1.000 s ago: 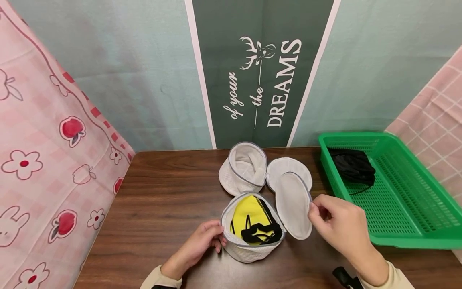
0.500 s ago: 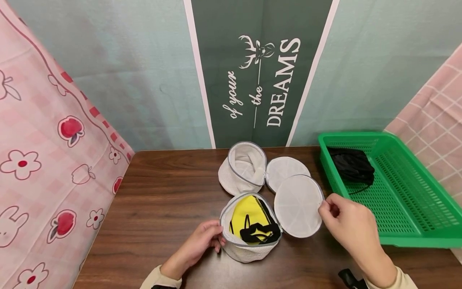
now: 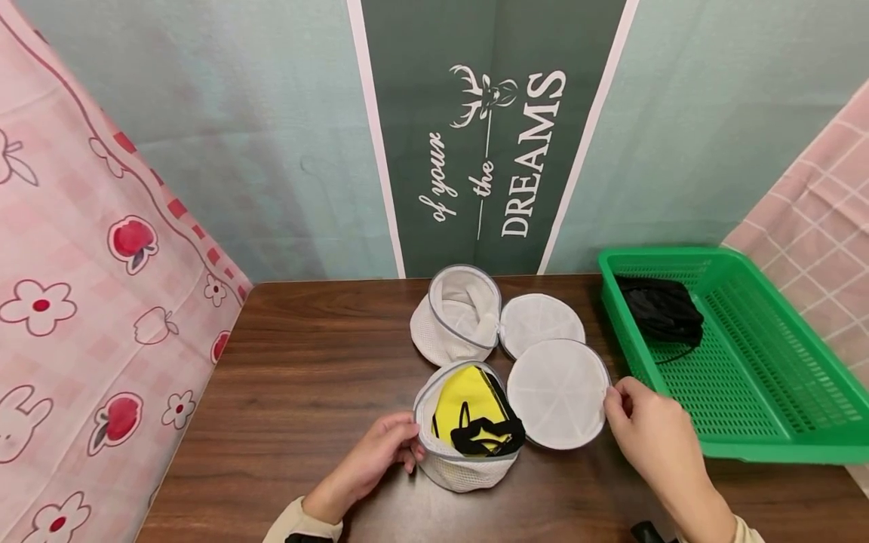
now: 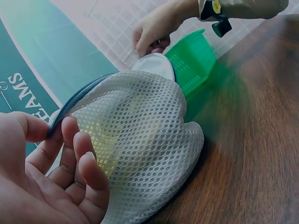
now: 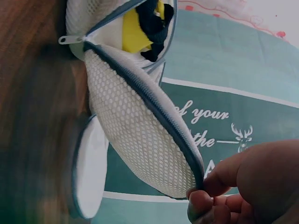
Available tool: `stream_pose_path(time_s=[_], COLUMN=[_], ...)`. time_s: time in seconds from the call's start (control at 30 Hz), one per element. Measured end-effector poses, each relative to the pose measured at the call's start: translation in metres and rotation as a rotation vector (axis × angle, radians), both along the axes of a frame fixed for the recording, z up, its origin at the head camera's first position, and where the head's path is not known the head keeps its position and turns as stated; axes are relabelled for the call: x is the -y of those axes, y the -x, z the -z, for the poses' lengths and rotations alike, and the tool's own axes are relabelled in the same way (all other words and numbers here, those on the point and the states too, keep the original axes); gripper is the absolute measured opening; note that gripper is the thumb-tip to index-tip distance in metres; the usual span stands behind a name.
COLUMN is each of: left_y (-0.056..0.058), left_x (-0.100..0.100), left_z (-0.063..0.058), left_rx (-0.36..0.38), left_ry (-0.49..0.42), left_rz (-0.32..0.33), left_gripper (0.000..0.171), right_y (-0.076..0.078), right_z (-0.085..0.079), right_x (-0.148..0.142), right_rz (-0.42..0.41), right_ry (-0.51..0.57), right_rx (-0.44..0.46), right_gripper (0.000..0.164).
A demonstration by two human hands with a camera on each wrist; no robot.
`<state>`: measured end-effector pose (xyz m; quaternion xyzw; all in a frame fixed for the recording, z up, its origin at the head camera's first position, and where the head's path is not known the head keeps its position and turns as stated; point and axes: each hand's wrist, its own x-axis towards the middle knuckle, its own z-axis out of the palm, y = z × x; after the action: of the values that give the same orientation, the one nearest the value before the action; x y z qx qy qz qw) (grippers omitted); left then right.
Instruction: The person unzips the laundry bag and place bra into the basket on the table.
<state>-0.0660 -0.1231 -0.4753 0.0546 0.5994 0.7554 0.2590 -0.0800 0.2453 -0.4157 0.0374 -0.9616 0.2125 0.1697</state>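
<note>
In front of me a white mesh laundry bag (image 3: 468, 473) stands with its zipped mouth open. Inside lies yellow fabric (image 3: 462, 400) with black fabric (image 3: 489, 436) on top. My left hand (image 3: 383, 452) pinches the bag's rim on its left side, thumb and forefinger on the grey zip edge. The bag's round lid (image 3: 558, 394) is folded out to the right, its outer edge pinched between the thumb and fingers of my right hand (image 3: 655, 422). A zip pull (image 5: 70, 40) shows near the lid's hinge in the right wrist view.
Behind stands a second mesh bag (image 3: 441, 332), its own lid (image 3: 541, 320) lying open and partly covered by the front one. To the right is a green plastic basket (image 3: 781, 362) with a black fabric bundle (image 3: 661, 313) in it. Fabric hangings line the wooden table (image 3: 305, 377).
The front lid has swung from a steep tilt to a flatter, wider view as my right hand moved right. My left hand stays at the rim.
</note>
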Motion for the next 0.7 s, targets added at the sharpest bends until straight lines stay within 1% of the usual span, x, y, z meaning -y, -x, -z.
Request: stream_pose_path(time_s=[0.33,0.47,0.7], left_y=[0.001,0.001,0.000], left_x=[-0.001,-0.001,-0.001], left_z=[0.001,0.001,0.001], left_rx=[-0.001,0.000,-0.001], left_ry=[-0.009,-0.009,-0.003], left_rz=[-0.002,-0.006,-0.007], left_gripper=[0.016,0.016,0.021], right_y=[-0.007,-0.009,-0.010], right_z=[0.015,0.019,0.027], right_x=[-0.012,-0.014,-0.017], right_rz=[0.022,0.026,0.032], right_ry=[0.031,0.037,0.021], right_rx=[0.109,0.157,0.288], right_gripper=[0.018,0.021,0.027])
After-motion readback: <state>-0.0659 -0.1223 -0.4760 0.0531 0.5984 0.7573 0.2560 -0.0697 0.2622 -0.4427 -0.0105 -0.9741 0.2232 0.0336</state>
